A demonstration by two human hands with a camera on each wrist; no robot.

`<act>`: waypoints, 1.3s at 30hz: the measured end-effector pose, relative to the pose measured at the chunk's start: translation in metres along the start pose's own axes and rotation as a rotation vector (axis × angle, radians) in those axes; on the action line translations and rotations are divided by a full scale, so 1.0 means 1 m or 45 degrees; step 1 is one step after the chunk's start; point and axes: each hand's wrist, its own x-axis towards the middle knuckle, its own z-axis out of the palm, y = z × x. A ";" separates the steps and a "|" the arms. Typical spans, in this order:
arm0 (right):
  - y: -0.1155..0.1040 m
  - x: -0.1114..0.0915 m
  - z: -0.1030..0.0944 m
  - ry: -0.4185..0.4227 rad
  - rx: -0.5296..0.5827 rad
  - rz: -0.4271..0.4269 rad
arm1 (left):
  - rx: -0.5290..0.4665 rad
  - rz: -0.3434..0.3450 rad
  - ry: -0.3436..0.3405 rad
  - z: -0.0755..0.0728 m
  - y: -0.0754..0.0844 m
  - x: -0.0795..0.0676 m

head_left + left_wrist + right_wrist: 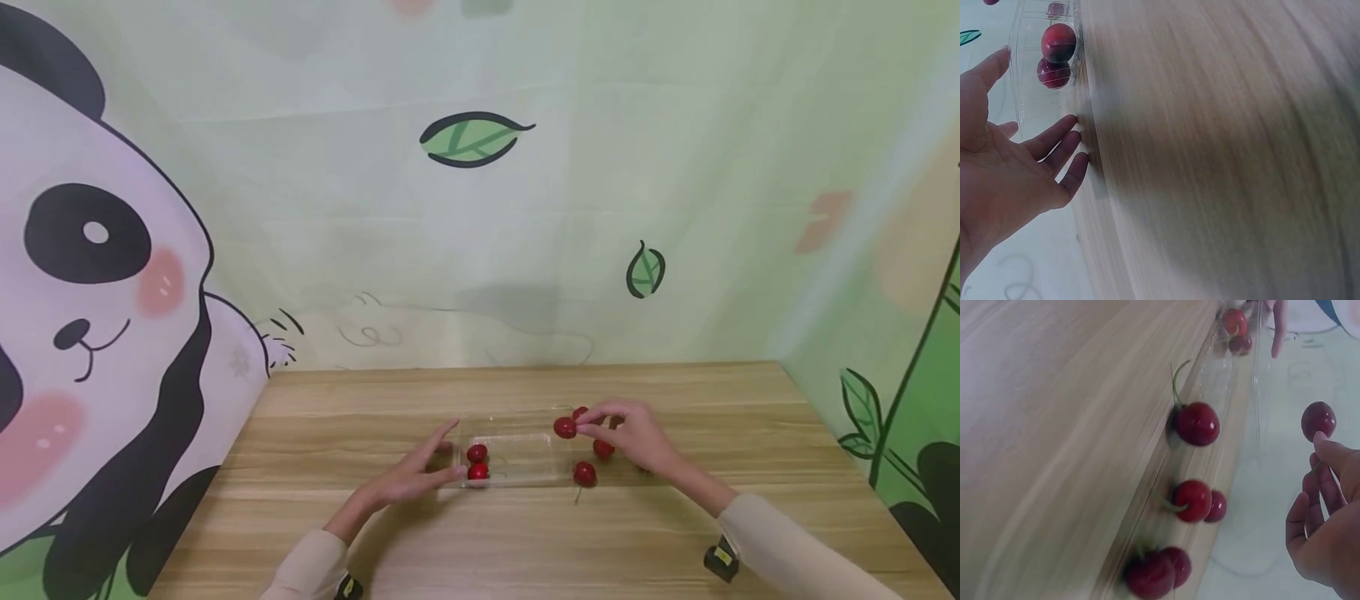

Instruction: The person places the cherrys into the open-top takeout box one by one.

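My right hand pinches a dark red cherry between thumb and fingertips, holding it up over the right end of a clear plastic tray. In the right wrist view the held cherry hangs clear of the wooden table. My left hand is at the tray's left end, thumb and fingers spread around that end. Its fingers look extended in the left wrist view, close to the tray wall. Two cherries sit inside the tray at its left end.
Several loose cherries lie on the wooden table right of the tray, one with its stem near the tray's front right corner. Others lie under and beyond my right hand. A panda-printed cloth hangs behind the table.
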 end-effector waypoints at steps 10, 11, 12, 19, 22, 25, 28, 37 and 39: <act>-0.017 0.021 0.035 -0.056 -0.010 -0.195 | 0.003 0.016 -0.002 -0.001 0.000 0.000; -0.018 0.022 0.038 -0.062 -0.033 -0.207 | 0.005 0.014 -0.004 -0.001 0.000 0.001; -0.019 0.023 0.041 -0.073 -0.054 -0.216 | 0.006 0.010 -0.003 0.000 0.000 0.001; -0.023 0.027 0.063 -0.159 -0.100 -0.251 | 0.010 0.001 0.009 0.002 -0.001 0.001; -0.023 0.028 0.072 -0.190 -0.080 -0.234 | 0.009 0.008 0.008 0.002 -0.002 0.001; -0.024 0.028 0.079 -0.217 -0.113 -0.232 | 0.010 0.008 0.007 0.001 -0.001 0.001; -0.022 0.029 0.084 -0.240 -0.201 -0.243 | 0.014 0.007 0.008 0.001 -0.001 0.001; -0.018 0.032 0.090 -0.395 -0.274 -0.211 | 0.009 0.024 0.007 0.001 0.000 0.000; -0.017 0.032 0.091 -0.421 -0.287 -0.205 | 0.013 0.024 0.008 0.001 -0.001 0.000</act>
